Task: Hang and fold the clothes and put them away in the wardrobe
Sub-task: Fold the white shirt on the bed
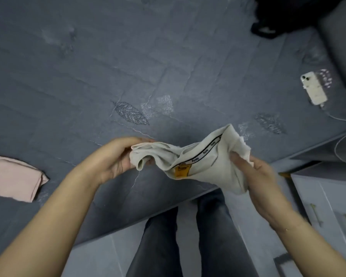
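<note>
Cream-white knit cotton garment (200, 158) with a black printed neck tape and an orange-yellow label inside is hanging bunched and crumpled in the air above the near edge of the bed, one end being gripped on the left, the other on the right, middle sagging between. Pale pink folded fabric garment (14, 176) is lying flat on the grey bedspread at far left, well apart from the cream one

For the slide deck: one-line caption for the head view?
Both hands, left and right, hold a cream garment above the grey bed.
</note>
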The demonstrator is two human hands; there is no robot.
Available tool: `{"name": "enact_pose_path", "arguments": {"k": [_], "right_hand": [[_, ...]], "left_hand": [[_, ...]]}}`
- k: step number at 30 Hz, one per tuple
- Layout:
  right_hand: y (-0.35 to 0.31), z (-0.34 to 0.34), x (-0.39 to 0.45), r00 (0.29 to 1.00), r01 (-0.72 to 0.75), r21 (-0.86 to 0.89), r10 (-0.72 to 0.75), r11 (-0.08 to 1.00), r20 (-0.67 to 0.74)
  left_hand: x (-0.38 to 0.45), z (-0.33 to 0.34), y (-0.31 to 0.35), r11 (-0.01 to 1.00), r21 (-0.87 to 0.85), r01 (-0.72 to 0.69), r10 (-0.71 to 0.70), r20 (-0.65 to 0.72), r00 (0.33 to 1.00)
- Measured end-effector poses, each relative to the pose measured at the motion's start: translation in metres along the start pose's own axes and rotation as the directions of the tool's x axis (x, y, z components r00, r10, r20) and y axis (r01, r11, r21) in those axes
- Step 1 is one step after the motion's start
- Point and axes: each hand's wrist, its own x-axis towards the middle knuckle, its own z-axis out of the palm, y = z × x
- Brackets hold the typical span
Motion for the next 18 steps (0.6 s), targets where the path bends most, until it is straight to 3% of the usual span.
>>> {"name": "enact_pose_path", "arguments": {"k": [2,5,7,10,12,14,18], "right_hand": [[-0.019,-0.004,0.002,1.0,-0.021,0.032,0.02,0.999,0.025],[-0.028,-0.002,0.047,0.998,-0.047,0.035,0.048,0.998,-0.026],[-0.017,0.0,0.097,0.99,-0.084,0.032,0.087,0.996,-0.115],[0.022,0.0,0.163,0.967,-0.217,-0.018,0.212,0.976,-0.138],[0.061,-0.003,0.183,0.94,-0.31,-0.079,0.292,0.948,-0.177],[0.097,-0.004,0.179,0.914,-0.369,-0.102,0.341,0.924,-0.22],[0.158,-0.001,0.135,0.907,-0.397,-0.238,0.34,0.886,-0.247]], "left_hand": [[-0.005,0.008,0.017,0.99,-0.144,-0.002,0.004,0.011,1.0],[0.018,0.012,0.034,0.981,-0.194,-0.005,-0.009,-0.072,0.997],[0.051,0.011,0.033,0.963,-0.265,-0.036,0.005,-0.118,0.993],[0.106,0.0,0.01,0.913,-0.385,-0.135,0.03,-0.265,0.964],[0.135,-0.015,-0.02,0.945,-0.283,-0.165,0.046,-0.384,0.922],[0.148,-0.027,-0.059,0.997,-0.012,-0.071,0.056,-0.491,0.869],[0.137,-0.048,-0.137,0.933,0.343,0.11,0.13,-0.606,0.785]]}}
